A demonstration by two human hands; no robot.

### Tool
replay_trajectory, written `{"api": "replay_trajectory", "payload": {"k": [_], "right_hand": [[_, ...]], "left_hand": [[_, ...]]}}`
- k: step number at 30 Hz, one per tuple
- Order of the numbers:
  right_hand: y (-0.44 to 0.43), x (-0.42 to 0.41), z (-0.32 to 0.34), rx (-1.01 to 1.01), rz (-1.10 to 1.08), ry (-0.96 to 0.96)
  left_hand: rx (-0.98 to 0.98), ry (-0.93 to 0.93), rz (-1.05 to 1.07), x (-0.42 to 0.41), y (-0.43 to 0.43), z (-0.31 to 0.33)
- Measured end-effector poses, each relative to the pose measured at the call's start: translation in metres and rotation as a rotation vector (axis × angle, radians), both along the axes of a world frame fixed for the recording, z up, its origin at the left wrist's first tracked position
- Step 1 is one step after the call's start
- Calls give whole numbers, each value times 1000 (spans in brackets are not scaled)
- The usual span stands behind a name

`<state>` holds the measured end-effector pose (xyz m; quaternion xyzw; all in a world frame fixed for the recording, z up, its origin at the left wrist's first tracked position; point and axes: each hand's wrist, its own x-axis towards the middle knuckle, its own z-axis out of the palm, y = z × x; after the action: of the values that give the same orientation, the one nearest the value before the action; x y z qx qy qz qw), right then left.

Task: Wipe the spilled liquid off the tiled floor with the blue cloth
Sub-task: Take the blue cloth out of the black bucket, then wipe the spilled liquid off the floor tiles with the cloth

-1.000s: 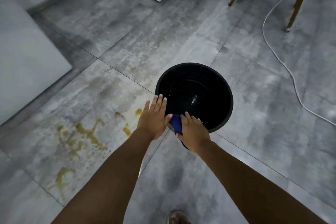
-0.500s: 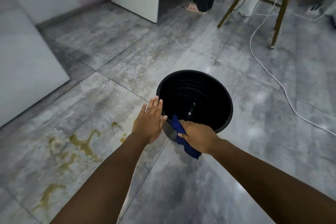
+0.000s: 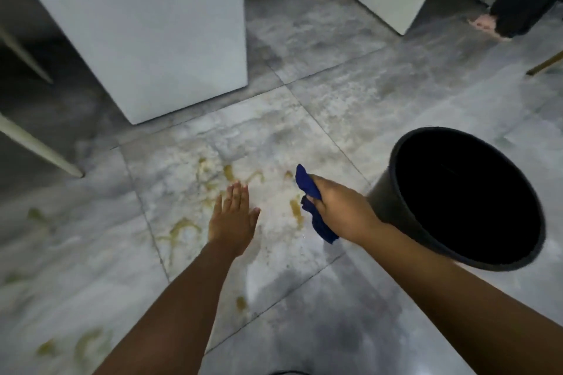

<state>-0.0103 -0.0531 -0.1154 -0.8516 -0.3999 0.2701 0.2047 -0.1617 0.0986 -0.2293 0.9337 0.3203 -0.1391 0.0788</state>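
Right hand (image 3: 341, 210) clamped on the blue cloth (image 3: 310, 201), fist closed around its middle; one cloth end sticks up past the knuckles, the other hangs down below the hand. Cloth is in the air, not touching the floor, just left of the black bucket (image 3: 463, 198). Left hand (image 3: 233, 219) holds nothing, palm down, fingers (image 3: 236, 196) straight and together, thumb out to the side; held over the spill, left of the bucket and apart from the cloth. Cannot tell whether the left palm touches the floor. Hands are apart from each other, the gap between them over stained tile.

Yellow-brown spilled liquid (image 3: 182, 227) lies in streaks and blobs on the grey tiled floor (image 3: 350, 106), all left of the bucket: a cluster just beyond the left fingertips, a curl beside the left wrist, one streak below the cloth, a small drop nearer the camera, more patches at the lower left edge. Bucket stands on the floor, interior dark, contents not visible. White cabinet block (image 3: 170, 39) sits beyond the spill, far left of the bucket. A white furniture leg (image 3: 39, 146) slants in at the far left. Another person's foot in a pink slipper (image 3: 484, 23) is far beyond the bucket. Frame slightly motion-blurred.
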Motion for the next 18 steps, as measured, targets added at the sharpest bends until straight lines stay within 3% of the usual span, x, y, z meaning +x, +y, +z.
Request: {"api": "replay_trajectory", "payload": {"k": [3, 9, 11, 15, 18], "right_hand": [[28, -14, -47, -24, 140, 34], [60, -73, -129, -110, 596, -405], [63, -104, -144, -158, 718, -456], [40, -167, -165, -159, 826, -389], [16, -206, -196, -264, 950, -233]], "left_hand": [[-31, -1, 223, -53, 2, -26], [-23, 18, 472, -167, -16, -70], [-17, 3, 529, -204, -27, -81], [-6, -34, 511, -249, -65, -99], [-57, -88, 514, -270, -101, -119]]}}
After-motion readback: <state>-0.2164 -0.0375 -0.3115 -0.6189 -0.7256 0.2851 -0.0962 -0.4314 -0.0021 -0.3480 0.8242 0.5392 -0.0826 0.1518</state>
